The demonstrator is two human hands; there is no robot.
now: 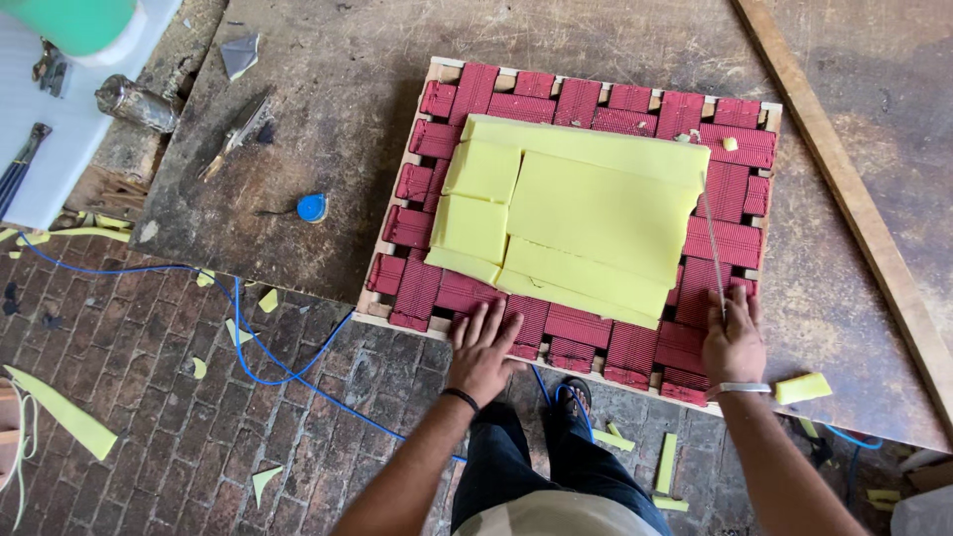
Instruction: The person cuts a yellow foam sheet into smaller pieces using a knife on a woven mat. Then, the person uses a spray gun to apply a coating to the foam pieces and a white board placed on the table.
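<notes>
**Ana:** Head view, looking straight down. What is the work sitting on?

**Ben:** A big, worn grey worktop [328, 119], stained and scuffed. A long wooden batten [844, 189] lies along its right part. Below the worktop's near edge the floor [149, 397] is old brick, littered with yellow foam scraps [69, 417], and a blue cable [258, 352] snakes across it.

**Ana:** And the piece itself?

**Ben:** A wooden frame [442, 71] woven with red webbing [635, 347] rests at the worktop's near edge, slightly skewed. Yellow foam slabs [586, 208] lie on the webbing, several pieces butted together, covering the middle.

**Ana:** Hands?

**Ben:** The left hand [481, 347] lies flat on the webbing at the near rail, fingers spread wide, gripping nothing. The right hand [733, 342] is closed around the handle end of a long thin blade [713, 238], which runs up along the foam's right edge.

**Ana:** Anything else about?

**Ben:** A blue tape measure [312, 207] on the worktop, left of the frame, and a hand tool [238, 134] farther up. At far left, a white sheet [60, 129] with dark tools on it, and a metal cylinder [134, 102] beside it. A loose foam offcut [802, 387] sits just right of the right wrist.
</notes>
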